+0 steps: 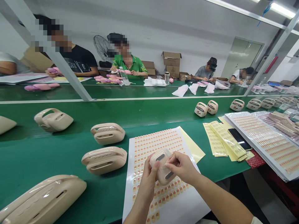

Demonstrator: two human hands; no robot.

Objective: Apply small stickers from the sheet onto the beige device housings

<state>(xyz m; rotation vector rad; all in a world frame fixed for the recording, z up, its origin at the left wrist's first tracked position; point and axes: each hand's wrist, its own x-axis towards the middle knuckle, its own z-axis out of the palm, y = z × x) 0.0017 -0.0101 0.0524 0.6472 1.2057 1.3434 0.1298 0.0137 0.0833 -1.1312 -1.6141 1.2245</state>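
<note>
A cream plastic device (163, 179) with two dark oblong patches is held above a sticker sheet (163, 137). My left hand (150, 171) wraps round its left side, thumb on its face. The thumb and forefinger of my right hand (181, 165) pinch together over the device's right side; whatever is between them is too small to make out. Small orange and yellow stickers in rows cover the white sheet, and a yellow backing sheet (196, 149) juts out from under it.
Cream devices with handles stand at the left (108, 133) and farther right (237, 105). Yellow label strips (215, 140), a phone (240, 139) and stacked sticker sheets (268, 133) lie at the right. A slanted metal post (63, 68) rises at left. People sit across the table.
</note>
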